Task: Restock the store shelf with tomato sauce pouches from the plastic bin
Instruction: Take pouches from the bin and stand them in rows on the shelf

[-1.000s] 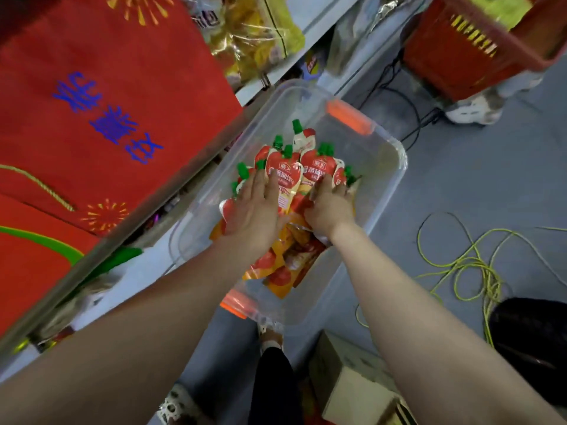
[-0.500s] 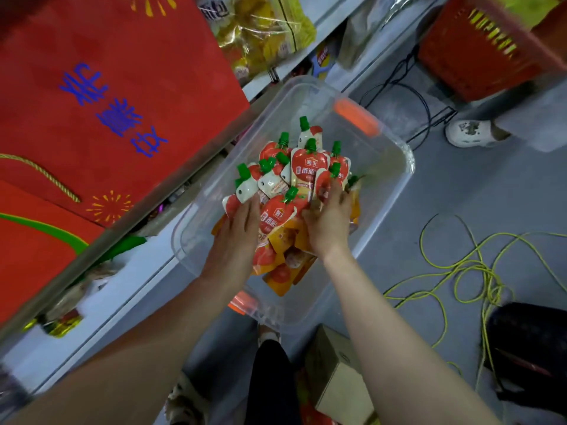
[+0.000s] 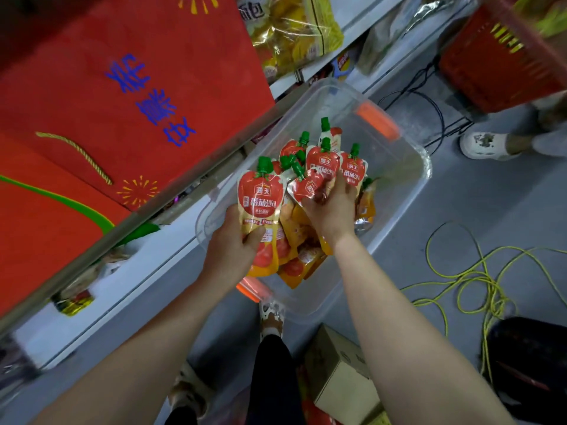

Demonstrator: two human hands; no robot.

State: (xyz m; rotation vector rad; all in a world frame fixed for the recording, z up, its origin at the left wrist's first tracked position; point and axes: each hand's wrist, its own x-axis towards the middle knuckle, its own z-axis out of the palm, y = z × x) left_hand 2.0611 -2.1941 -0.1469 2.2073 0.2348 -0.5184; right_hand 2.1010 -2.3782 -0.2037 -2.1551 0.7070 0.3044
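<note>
A clear plastic bin point(image 3: 408, 179) with orange latches sits on the grey floor beside the shelf point(image 3: 129, 289). Inside it lie several red tomato sauce pouches point(image 3: 325, 157) with green caps. My left hand point(image 3: 233, 250) grips one pouch point(image 3: 260, 197) by its lower part and holds it upright above the bin's left side. My right hand point(image 3: 331, 210) is closed on a bunch of pouches point(image 3: 310, 187) in the middle of the bin, with more pouches lying under it.
Red gift bags point(image 3: 116, 102) and yellow snack packs point(image 3: 291, 32) fill the shelf at left. A red basket point(image 3: 503, 65) and another person's shoe point(image 3: 484, 145) are at top right. Yellow cord point(image 3: 478, 280) lies on the floor; a cardboard box point(image 3: 343, 381) sits near my feet.
Both hands had been pressed on the pile. My left hand has since lifted one pouch up and left, and my right hand has gathered pouches and risen slightly.
</note>
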